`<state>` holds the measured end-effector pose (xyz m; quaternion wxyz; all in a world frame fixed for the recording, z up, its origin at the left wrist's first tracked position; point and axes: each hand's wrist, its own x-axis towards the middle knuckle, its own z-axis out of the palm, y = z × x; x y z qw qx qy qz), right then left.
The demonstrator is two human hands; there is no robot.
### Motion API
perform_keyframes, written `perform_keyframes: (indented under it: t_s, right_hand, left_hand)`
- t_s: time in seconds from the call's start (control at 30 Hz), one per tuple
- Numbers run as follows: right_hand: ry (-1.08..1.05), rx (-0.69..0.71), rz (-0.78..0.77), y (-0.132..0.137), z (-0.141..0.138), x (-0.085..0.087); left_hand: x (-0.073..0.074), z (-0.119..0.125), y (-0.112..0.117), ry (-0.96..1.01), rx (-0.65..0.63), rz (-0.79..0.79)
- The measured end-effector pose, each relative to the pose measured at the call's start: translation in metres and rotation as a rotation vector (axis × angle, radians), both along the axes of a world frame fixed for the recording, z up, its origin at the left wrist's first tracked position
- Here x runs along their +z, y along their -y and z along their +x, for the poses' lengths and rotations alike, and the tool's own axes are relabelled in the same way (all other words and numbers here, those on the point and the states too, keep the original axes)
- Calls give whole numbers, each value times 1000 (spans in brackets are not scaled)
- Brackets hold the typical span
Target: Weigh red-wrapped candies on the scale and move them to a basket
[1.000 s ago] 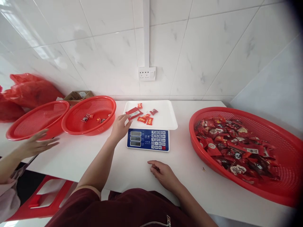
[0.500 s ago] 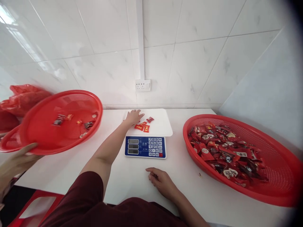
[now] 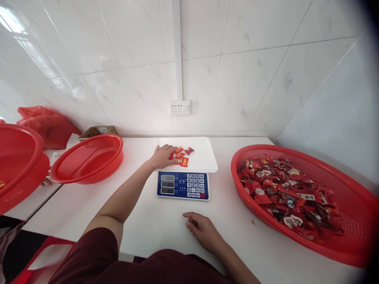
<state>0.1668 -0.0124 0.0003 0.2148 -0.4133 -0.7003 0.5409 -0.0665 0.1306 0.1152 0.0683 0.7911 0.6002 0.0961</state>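
Note:
My left hand (image 3: 161, 157) reaches over the white pan (image 3: 204, 161) of a digital scale, fingers apart, touching some red-wrapped candies at the pan's left side. Several more of these small candies (image 3: 184, 162) lie on the pan just right of my fingertips. Part of what lies under the hand is hidden. In front of the pan sits the scale's blue keypad and display panel (image 3: 182, 194). My right hand (image 3: 204, 231) rests on the white table below the panel, loosely bent with its index finger out, and holds nothing.
A large red basket (image 3: 237, 173) of wrapped candies (image 3: 284, 193) stands at the right. To the left are a red basket (image 3: 89, 177), a cardboard box (image 3: 99, 131) and a red plastic bag (image 3: 50, 126). Another red basket (image 3: 29, 197) is at the left edge, by another person's fingers (image 3: 46, 181).
The other person's red basket has moved left, uncovering the basket and box behind it. My left hand has drawn slightly back and left on the pan. My right hand stays put.

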Motion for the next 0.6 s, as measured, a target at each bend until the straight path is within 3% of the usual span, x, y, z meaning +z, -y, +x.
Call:
perform_keyframes:
  t_s: [0.17, 0.4, 0.53, 0.6]
  right_hand:
    - [2, 10, -10, 1, 0, -1]
    - [-28, -9, -55, 0, 0, -8]
    - [-44, -19, -67, -1, 0, -10]
    - [-46, -21, -70, -1, 0, -10]
  left_hand:
    - [-3, -18, 1, -104, -8, -58]
    - [0, -19, -11, -90, 28, -36]
    - [12, -27, -7, -68, 60, 28]
    - [22, -43, -2, -58, 147, 135]
